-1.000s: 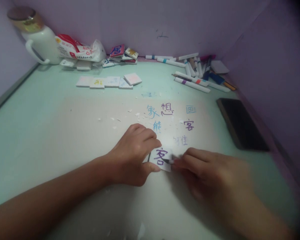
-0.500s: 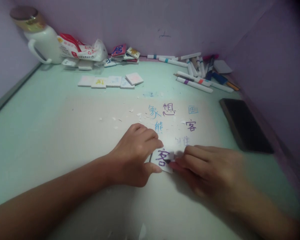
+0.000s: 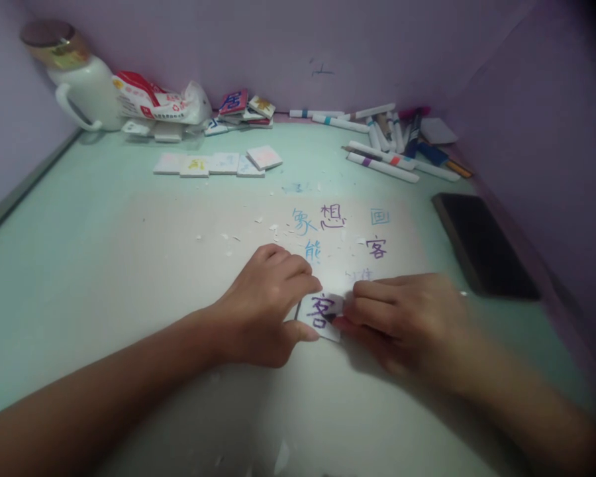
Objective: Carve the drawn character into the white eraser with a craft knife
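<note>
A small white square tile (image 3: 308,317) bearing a purple Chinese character lies on the table before me. My left hand (image 3: 273,308) steadies it, with the thumb at its lower edge and the forefinger at its upper edge. My right hand (image 3: 402,324) is closed at the tile's right edge, its fingertips pinched together. A small dark tip shows by those fingers, over the right part of the tile; the fingers hide the rest, so its kind is unclear. Beyond the hands, purple and blue characters (image 3: 376,248) are written on the tabletop, with white scraps scattered near them.
A black phone-like slab (image 3: 487,245) lies at right. Markers (image 3: 382,167) are heaped at the back right. Several tiles (image 3: 223,163) form a row, with a tile pile (image 3: 234,103) behind. A tissue packet (image 3: 153,99) and a white lidded jug (image 3: 92,89) stand back left.
My right hand has shifted slightly up and left beside the tile. My left hand keeps its hold on the tile. The whole view has moved a little.
</note>
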{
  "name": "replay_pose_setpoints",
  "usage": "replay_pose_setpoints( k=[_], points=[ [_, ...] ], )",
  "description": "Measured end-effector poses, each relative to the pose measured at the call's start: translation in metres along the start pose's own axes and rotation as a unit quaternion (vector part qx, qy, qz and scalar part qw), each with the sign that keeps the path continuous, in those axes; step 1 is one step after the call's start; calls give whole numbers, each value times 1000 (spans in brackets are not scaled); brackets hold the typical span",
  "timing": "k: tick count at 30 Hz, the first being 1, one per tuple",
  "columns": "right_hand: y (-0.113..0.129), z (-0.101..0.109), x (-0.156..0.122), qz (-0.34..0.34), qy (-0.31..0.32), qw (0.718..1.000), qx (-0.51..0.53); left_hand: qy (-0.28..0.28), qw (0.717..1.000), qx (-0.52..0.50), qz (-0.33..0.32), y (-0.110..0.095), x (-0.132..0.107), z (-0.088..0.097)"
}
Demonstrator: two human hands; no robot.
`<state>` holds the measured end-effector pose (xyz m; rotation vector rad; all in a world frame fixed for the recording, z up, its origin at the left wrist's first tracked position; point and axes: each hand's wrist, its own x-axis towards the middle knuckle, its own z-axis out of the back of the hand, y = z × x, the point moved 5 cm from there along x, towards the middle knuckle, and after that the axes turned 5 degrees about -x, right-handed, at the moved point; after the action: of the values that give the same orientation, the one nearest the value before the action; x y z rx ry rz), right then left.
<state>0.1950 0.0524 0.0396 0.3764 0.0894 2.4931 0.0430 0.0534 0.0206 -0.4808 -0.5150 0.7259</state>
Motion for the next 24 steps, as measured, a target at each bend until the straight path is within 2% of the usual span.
replay_pose_setpoints(
  k=[6, 14, 17, 24],
  points=[
    [-3, -1, 2, 42, 13, 999, 16, 4, 1000, 3, -18, 1, 0, -1],
    [-11, -4, 0, 43, 10, 994, 97, 20, 999, 1, -37, 1, 1, -1],
    [-11, -4, 1, 19, 20, 992, 124, 18, 999, -2, -42, 2, 1, -2],
    [-10, -7, -8, -86, 32, 985, 146, 7, 999, -1, -45, 2, 0, -1]
  ],
)
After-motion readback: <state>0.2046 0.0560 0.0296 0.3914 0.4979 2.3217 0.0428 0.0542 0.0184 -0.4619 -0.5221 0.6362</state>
